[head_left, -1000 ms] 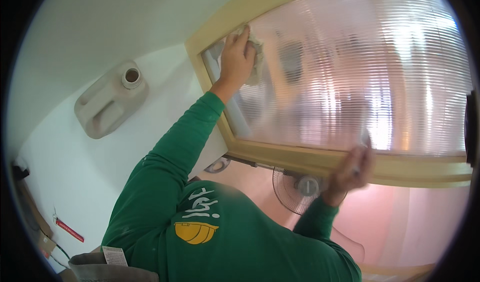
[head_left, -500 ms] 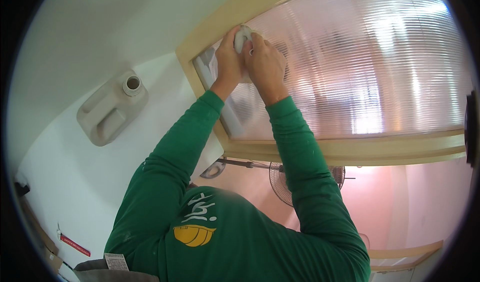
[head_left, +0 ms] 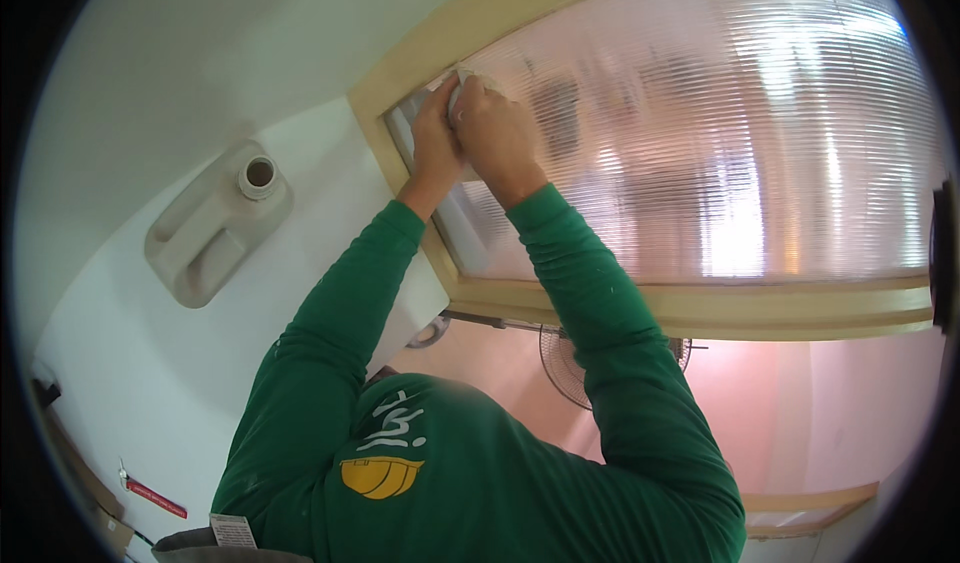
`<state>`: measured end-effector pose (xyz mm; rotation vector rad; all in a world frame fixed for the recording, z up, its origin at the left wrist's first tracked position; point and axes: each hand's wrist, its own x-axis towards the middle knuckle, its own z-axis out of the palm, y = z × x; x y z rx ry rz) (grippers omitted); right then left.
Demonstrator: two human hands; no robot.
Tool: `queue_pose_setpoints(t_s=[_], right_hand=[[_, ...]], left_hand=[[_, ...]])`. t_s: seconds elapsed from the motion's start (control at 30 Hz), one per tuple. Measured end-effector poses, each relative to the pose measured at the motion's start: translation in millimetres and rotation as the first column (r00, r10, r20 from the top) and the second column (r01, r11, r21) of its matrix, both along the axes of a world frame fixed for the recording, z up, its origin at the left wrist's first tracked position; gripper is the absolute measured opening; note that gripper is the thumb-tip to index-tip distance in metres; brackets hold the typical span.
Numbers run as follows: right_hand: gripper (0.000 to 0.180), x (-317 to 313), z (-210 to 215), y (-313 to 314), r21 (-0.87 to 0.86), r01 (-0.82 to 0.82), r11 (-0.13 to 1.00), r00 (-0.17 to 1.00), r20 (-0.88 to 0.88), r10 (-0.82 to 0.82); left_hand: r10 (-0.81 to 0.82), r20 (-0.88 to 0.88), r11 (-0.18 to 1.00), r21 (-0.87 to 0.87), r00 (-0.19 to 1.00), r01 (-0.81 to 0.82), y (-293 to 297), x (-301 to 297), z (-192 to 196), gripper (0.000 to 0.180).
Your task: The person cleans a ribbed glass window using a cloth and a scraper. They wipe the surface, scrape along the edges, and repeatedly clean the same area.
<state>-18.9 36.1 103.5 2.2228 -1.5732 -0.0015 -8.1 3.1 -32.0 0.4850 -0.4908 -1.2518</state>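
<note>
Where left hand (head_left: 436, 143) and right hand (head_left: 498, 135) meet, their grip clasps a pale cloth (head_left: 457, 93) near the upper-left corner of the ribbed panel (head_left: 650, 133).
They mostly hide it; left of the panel, an uncapped beige jug (head_left: 205, 231) has contents too dark to tell.

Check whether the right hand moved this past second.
Yes: the right hand moved up and left, from the frame's lower rail toward the left hand.

White lettering (head_left: 400, 423) and a yellow helmet (head_left: 382, 477) mark the green shirt (head_left: 500, 503); a red tag (head_left: 157, 498) and white label (head_left: 234, 530) bear tiny, illegible print.
</note>
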Motion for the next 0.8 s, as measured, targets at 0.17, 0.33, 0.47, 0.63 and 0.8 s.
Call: queue_pose_setpoints(t_s=[0.17,0.33,0.47,0.63,0.8], right_hand=[[0.017,8.9,37.3,4.6,-0.08,0.013,0.997,0.998,0.062,-0.008],[0.015,4.0,32.6,1.8,-0.065,-0.042,0.997,0.999,0.027,0.044],[0.015,3.8,18.0,2.9,0.025,0.029,0.999,0.992,-0.12,-0.026],[0.013,3.5,52.9,-2.1,-0.101,-0.088,0.991,0.995,-0.052,0.083],[0.016,5.6,20.4,4.5,0.004,-0.026,1.0,0.996,-0.08,0.026]], left_hand=[[0.175,0.306,0.967,-0.232,0.936,-0.105,11.5,17.2,49.5,0.036],[-0.235,-0.253,0.971,-0.114,0.938,0.212,16.9,27.2,58.1,0.037],[0.026,0.247,0.992,-0.126,0.969,0.006,27.4,26.2,41.8,0.038],[0.314,0.391,0.927,-0.322,0.865,-0.192,15.7,31.5,75.8,0.035],[0.115,0.3,0.983,-0.172,0.947,-0.065,28.6,30.3,38.0,0.041]])
